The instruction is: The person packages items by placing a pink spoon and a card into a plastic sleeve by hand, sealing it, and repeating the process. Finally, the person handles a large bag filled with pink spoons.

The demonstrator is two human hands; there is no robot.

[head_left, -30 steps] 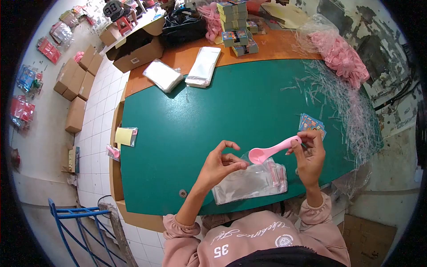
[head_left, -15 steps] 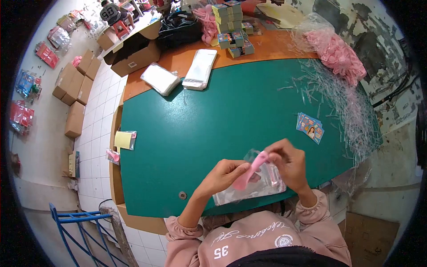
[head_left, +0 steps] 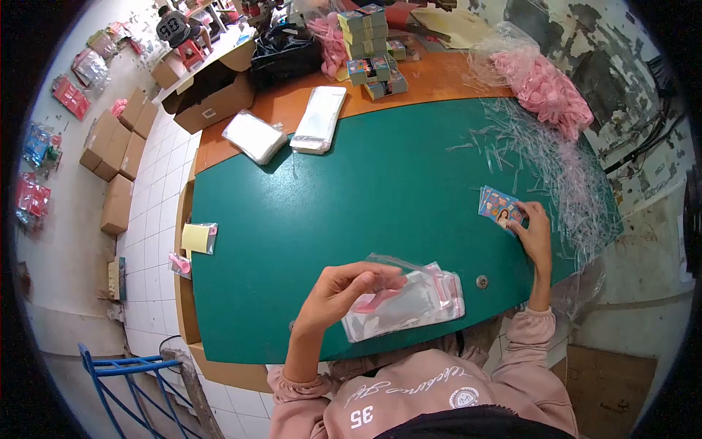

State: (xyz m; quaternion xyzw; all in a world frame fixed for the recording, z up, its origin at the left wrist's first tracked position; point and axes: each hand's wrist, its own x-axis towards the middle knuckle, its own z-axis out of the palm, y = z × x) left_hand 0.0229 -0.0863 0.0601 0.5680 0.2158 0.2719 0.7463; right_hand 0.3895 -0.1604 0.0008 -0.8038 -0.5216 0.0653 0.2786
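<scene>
My left hand [head_left: 340, 296] is closed, thumb against fingers, on a clear plastic bag [head_left: 398, 262] whose film shows past the fingertips. A pink spoon-shaped piece [head_left: 376, 301] shows just below the fingers, partly hidden by them. Underneath lies a stack of clear bags [head_left: 417, 307] with pinkish edges, near the table's front edge. Over on the right, my right hand [head_left: 537, 230] has its thumb and fingers on the front of a few fanned blue cards [head_left: 499, 205] printed with a person's picture.
Two stacks of white-looking packets [head_left: 319, 121] lie at the back of the green table [head_left: 351, 190]. Bundled cards [head_left: 365, 51] stand behind them. Clear plastic strips [head_left: 563, 175] and a pink heap [head_left: 545, 91] cover the right side. A yellow card packet [head_left: 199, 238] sits at the left edge.
My right hand has let go of the pink piece and moved right, onto the blue cards. My left hand has shifted slightly left, keeping the bag over the stack.
</scene>
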